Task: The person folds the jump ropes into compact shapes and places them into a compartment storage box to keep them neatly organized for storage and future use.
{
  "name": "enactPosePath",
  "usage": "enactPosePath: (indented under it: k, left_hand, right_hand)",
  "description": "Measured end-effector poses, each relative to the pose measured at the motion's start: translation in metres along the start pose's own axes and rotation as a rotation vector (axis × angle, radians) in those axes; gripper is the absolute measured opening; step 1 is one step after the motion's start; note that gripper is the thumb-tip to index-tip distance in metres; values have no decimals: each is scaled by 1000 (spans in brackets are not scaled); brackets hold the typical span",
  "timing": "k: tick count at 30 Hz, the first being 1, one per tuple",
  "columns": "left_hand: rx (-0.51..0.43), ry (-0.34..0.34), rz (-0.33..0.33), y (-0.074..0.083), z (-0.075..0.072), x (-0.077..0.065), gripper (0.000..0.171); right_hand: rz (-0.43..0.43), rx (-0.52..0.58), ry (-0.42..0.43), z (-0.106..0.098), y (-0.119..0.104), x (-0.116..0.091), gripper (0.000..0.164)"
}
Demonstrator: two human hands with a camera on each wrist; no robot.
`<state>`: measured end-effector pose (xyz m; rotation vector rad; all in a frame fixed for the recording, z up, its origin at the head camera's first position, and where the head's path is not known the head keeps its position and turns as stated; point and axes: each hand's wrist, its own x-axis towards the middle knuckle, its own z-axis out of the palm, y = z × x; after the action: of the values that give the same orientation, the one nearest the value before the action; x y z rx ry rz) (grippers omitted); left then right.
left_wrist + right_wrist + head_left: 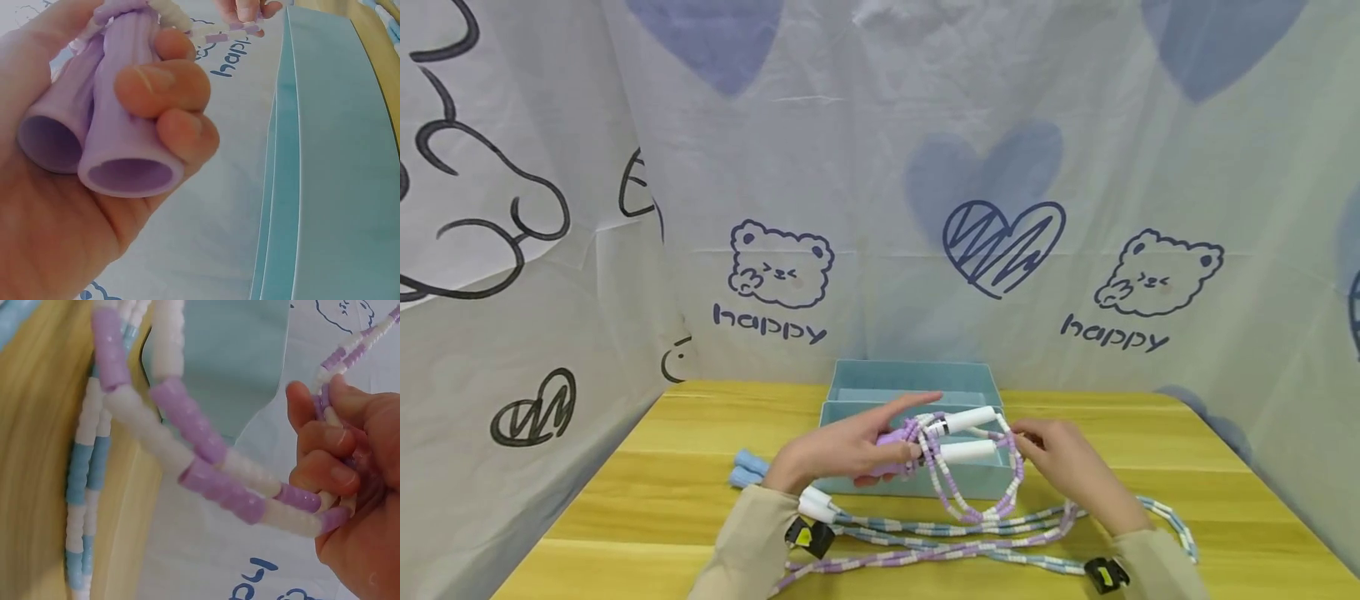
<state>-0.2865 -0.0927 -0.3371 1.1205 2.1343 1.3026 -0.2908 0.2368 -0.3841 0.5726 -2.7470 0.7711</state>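
Note:
My left hand (842, 446) grips both handles of a purple-and-white beaded jump rope (128, 119) side by side, fingers curled over their hollow purple ends. The white ends of the handles (968, 452) point right, with beaded cord wound around their middle. To the right, my right hand (1063, 458) holds the doubled beaded cord (222, 490) between thumb and curled fingers. Between the hands the cord hangs in a loop over the front of a light blue box (344, 156). More purple-and-white cord (880, 560) lies on the table below.
A blue-and-white beaded jump rope (925, 527) stretches across the wooden table (647, 467), its blue handle ends (747, 468) at left. The open box's raised back part (917, 373) stands near the printed cloth backdrop (880, 208). Cloth also hangs at both sides.

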Motion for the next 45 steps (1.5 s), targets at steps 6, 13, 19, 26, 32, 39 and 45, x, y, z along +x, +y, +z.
enactPosePath:
  k: [6,13,19,26,32,39,45]
  left_hand:
    - [-1,28,3,1,-4,-4,47]
    - [-70,160,-19,-3,-13,-4,36]
    - [-76,330,36,-6,-15,1,32]
    - [-11,431,2,-5,-11,4,36]
    - [87,494,-62,-7,-8,6,42]
    - [306,526,-84,-11,-3,10,38]
    - [326,502,-69,-11,2,13,39]
  right_hand:
    - [77,62,-35,-4,6,-2,29]
    - [32,173,-46,-10,9,-4,23]
    - [19,324,-97,-8,6,-3,18]
    - [-51,290,-287,-6,-16,-5,18]
    - [-144,361,-470,-8,-43,-11,18]
    - [-250,447,-547,-14,-73,-20,18]
    - [-297,533,-597,-19,-88,-26,13]
